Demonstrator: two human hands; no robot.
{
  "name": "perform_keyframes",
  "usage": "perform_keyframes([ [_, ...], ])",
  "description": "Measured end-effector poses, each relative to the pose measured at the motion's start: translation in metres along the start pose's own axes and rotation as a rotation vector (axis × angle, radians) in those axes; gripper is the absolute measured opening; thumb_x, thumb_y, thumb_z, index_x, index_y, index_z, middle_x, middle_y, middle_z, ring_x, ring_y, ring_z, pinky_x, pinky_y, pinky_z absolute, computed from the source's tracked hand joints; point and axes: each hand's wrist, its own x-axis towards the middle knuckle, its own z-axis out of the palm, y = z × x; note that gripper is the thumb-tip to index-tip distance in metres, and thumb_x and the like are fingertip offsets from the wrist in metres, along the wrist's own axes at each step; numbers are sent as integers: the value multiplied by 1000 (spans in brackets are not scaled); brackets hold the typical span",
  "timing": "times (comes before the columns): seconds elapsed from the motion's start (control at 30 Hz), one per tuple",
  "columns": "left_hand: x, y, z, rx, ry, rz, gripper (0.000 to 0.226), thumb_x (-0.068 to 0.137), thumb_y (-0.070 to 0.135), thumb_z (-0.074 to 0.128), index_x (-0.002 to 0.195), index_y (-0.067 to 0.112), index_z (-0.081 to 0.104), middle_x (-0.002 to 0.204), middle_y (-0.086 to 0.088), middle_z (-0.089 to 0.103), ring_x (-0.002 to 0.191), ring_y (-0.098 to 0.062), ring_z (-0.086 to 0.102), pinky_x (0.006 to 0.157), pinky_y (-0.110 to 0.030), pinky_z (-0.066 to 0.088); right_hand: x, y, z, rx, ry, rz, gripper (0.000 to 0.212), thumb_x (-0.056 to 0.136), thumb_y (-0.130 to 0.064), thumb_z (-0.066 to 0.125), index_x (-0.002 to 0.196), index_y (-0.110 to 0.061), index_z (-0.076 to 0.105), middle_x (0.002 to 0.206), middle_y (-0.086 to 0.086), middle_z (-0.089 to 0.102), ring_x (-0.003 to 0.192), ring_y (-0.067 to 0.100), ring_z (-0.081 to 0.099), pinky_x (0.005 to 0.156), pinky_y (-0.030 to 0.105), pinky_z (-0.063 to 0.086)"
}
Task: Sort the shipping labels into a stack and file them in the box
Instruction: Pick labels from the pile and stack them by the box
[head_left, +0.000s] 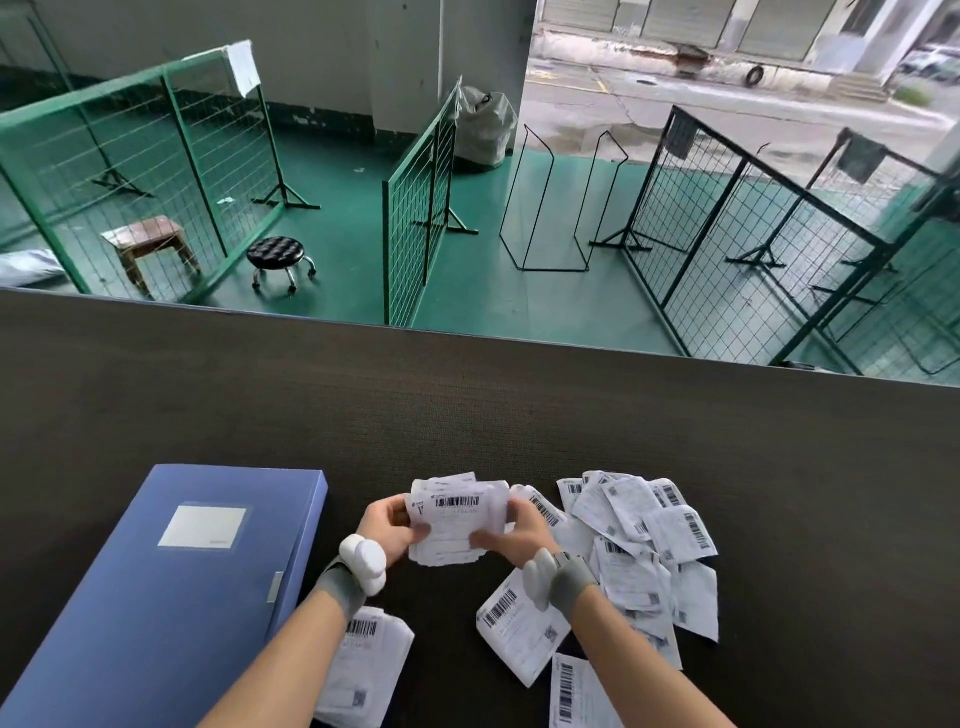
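Both my hands hold a small stack of white shipping labels (457, 519) with barcodes, just above the dark table. My left hand (389, 525) grips its left edge and my right hand (514, 530) grips its right edge. A loose pile of several labels (644, 540) is spread on the table to the right. Under my left forearm lies a neater bundle of labels (363, 665). Two more single labels (519, 629) lie near my right forearm. The blue file box (171, 587) lies shut on the table at the left, a white label panel on its lid.
The dark table (467, 405) stretches far ahead to its back edge. Beyond it on a green floor are green wire fence panels (415, 208), a black wheeled stool (275, 260) and a small wooden stool (150, 244).
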Motion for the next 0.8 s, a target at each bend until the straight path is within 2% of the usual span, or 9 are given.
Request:
perform_keyframes([
  [0.07, -5, -1, 1, 36, -7, 23, 40, 77, -11, 64, 104, 18, 64, 104, -4, 69, 100, -16, 63, 81, -31, 54, -3, -2, 2, -7, -9, -38, 30, 71, -11, 81, 97, -17, 69, 95, -7, 69, 90, 2, 64, 77, 20, 50],
  [0.13, -8, -6, 3, 80, -20, 34, 42, 76, -13, 63, 99, 21, 66, 99, -2, 71, 97, -16, 65, 72, -19, 54, -5, 0, 7, -15, -6, -74, 34, 68, -12, 82, 99, -17, 70, 97, -4, 70, 89, 2, 64, 76, 15, 49],
  [0.2, -11, -13, 6, 109, -20, 40, 39, 74, -16, 62, 95, 16, 67, 92, -3, 71, 93, -19, 67, 65, -13, 54, -5, 3, 14, -51, -22, -80, 41, 65, -12, 84, 102, -17, 67, 98, -3, 69, 90, 4, 63, 76, 13, 47],
  [0.27, -13, -16, 12, 138, -31, 33, 36, 74, -18, 61, 94, 11, 66, 86, -1, 69, 86, -17, 66, 61, -9, 52, -4, 7, 22, -26, -51, -62, 43, 66, -3, 82, 102, -15, 63, 92, -4, 66, 81, 1, 63, 74, 14, 48],
  [0.37, -12, -17, 18, 177, -56, 25, 34, 74, -17, 62, 94, 10, 66, 85, -3, 68, 80, -13, 66, 59, -8, 50, -2, 6, 32, -22, -69, -72, 37, 70, 6, 75, 102, -10, 64, 88, -2, 65, 73, 1, 62, 69, 14, 50],
  [0.43, -8, -15, 17, 212, -49, 34, 37, 73, -19, 55, 92, 12, 66, 84, -5, 68, 78, -12, 66, 57, -9, 49, -1, 3, 35, 6, -67, -74, 29, 73, 9, 70, 95, -10, 65, 80, -1, 64, 66, 2, 61, 63, 16, 50],
  [0.53, -2, -14, 11, 258, -40, 37, 41, 71, -20, 49, 91, 12, 65, 83, -6, 68, 79, -15, 67, 60, -15, 52, -1, -1, 34, 57, -48, -78, 26, 74, 11, 68, 89, -9, 64, 74, -2, 62, 63, 3, 62, 57, 19, 51],
  [0.67, 2, -18, 8, 279, -43, 1, 36, 75, -11, 63, 104, 11, 60, 96, -3, 64, 94, -16, 65, 70, -17, 50, -1, 4, 32, 26, -28, -102, 38, 68, 5, 74, 103, -6, 63, 89, -1, 64, 75, 2, 60, 67, 14, 50],
  [0.8, 8, -27, 16, 309, 13, -70, 38, 76, -9, 61, 101, 18, 53, 98, 0, 60, 103, -21, 62, 79, -21, 50, -2, 6, 34, -5, -28, -56, 36, 71, 9, 72, 101, -10, 63, 92, 1, 65, 76, 1, 60, 67, 9, 48],
])
